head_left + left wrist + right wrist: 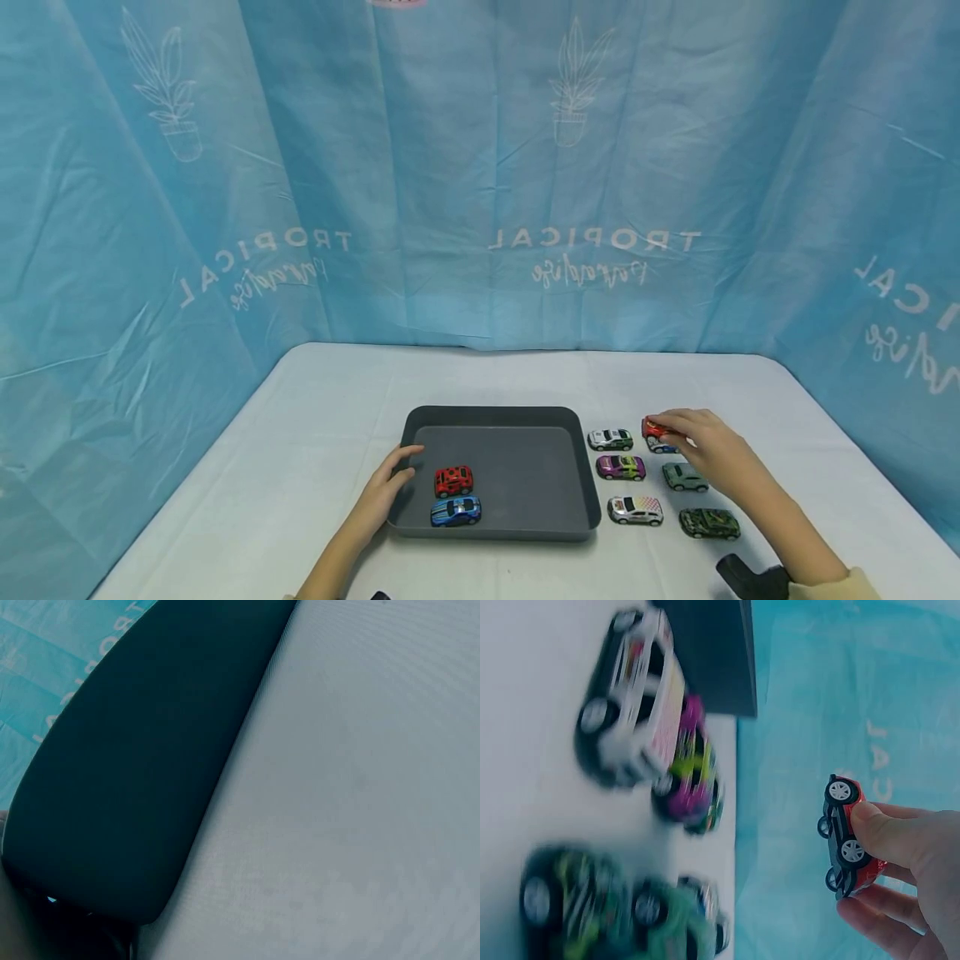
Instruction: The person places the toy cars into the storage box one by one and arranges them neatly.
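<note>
Blue curtain (pixel 450 167) backs a white table (pixel 525 575), on which a dark gray tray (pixel 532 475) lies flat. Left hand (pixel 377 495): fingers extended loosely over the tray's left rim, gripping nothing visible; this position probably steadies the tray, though any pressure cannot be told. Right hand (pixel 701 442): thumb and fingers pinch a red car (pixel 849 836) by its sides, raised clear of the table to the right of the tray. This hold likely keeps the body level and leaves the wheels free. Tray contents: a spotted red car (pixel 453 481) and a blue car (pixel 456 512), side by side at the left. Two columns of other cars, including a purple car (pixel 621 467) and a camouflage car (pixel 709 523), stand beside the tray; their spacing presumably leaves finger room.
</note>
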Available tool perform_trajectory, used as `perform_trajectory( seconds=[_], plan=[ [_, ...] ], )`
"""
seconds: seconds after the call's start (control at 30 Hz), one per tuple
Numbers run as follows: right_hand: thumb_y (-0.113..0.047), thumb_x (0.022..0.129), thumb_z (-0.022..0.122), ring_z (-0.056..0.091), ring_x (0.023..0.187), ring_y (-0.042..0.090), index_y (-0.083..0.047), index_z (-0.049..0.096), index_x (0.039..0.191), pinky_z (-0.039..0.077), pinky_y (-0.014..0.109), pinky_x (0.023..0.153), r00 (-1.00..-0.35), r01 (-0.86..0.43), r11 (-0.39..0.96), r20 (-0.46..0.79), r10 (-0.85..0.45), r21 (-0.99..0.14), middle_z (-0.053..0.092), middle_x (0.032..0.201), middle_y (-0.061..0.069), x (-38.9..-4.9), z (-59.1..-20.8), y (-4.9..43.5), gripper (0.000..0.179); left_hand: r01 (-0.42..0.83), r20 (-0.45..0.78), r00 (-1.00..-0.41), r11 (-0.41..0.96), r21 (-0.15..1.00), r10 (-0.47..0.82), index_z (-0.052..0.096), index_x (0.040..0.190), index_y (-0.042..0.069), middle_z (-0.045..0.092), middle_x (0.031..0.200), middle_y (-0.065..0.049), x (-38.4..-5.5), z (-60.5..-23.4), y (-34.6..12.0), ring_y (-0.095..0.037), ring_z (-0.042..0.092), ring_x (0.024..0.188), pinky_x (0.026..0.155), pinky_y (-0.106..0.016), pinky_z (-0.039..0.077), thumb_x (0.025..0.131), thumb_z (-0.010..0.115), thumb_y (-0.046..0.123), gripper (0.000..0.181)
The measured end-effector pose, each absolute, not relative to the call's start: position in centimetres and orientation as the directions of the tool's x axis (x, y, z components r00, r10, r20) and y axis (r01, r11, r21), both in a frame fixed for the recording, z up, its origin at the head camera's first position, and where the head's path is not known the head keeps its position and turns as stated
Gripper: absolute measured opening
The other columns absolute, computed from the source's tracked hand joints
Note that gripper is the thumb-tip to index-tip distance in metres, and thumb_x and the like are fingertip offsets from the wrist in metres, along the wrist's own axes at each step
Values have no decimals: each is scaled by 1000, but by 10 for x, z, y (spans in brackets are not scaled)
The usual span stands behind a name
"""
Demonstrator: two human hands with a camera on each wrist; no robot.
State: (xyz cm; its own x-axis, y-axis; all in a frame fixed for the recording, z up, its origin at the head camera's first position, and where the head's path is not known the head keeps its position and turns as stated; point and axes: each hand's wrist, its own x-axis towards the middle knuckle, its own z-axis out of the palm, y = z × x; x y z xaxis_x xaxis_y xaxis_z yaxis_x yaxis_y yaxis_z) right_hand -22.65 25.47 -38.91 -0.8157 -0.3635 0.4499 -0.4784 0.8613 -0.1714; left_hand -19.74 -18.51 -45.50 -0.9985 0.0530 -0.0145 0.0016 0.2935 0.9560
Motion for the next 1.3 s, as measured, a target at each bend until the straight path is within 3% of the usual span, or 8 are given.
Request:
perform_trajectory(
  seconds=[0.13, 0.53, 0.9, 1.3],
  plan=[
    [-11, 78, 67, 58, 95, 26, -13, 66, 108, 53, 40, 67, -775, -525, 839, 487, -402, -143, 65, 104, 5, -223, -389, 239, 30, 3, -12, -999, 292, 956, 52, 48, 129, 13, 19, 150, -19, -198, -456, -185, -43, 6, 139, 107, -64, 4, 91, 44, 15, 38],
    [-15, 78, 68, 59, 91, 16, -18, 67, 107, 53, 34, 75, -661, -654, 753, 535, -526, -69, 66, 103, -2, -221, -399, 181, 30, 2, -13, -999, 295, 956, 50, 47, 129, 13, 19, 150, -19, -197, -456, -185, -43, 6, 139, 107, -65, 4, 91, 44, 16, 38],
    [-20, 82, 64, 58, 96, 14, -20, 65, 111, 53, 32, 78, -648, -727, 676, 449, -615, -122, 65, 107, -5, -219, -410, 131, 29, 10, -6, -999, 293, 956, 53, 48, 128, 13, 20, 150, -20, -198, -456, -185, -43, 6, 139, 107, -65, 5, 91, 44, 15, 37],
    [-25, 81, 65, 58, 99, 13, -22, 65, 111, 52, 32, 81, -660, -731, 660, 423, -620, -174, 65, 109, -7, -228, -405, 82, 30, 7, -8, -999, 288, 958, 53, 48, 128, 12, 20, 150, -20, -198, -456, -186, -43, 5, 139, 107, -65, 5, 91, 44, 14, 37]
  ],
)
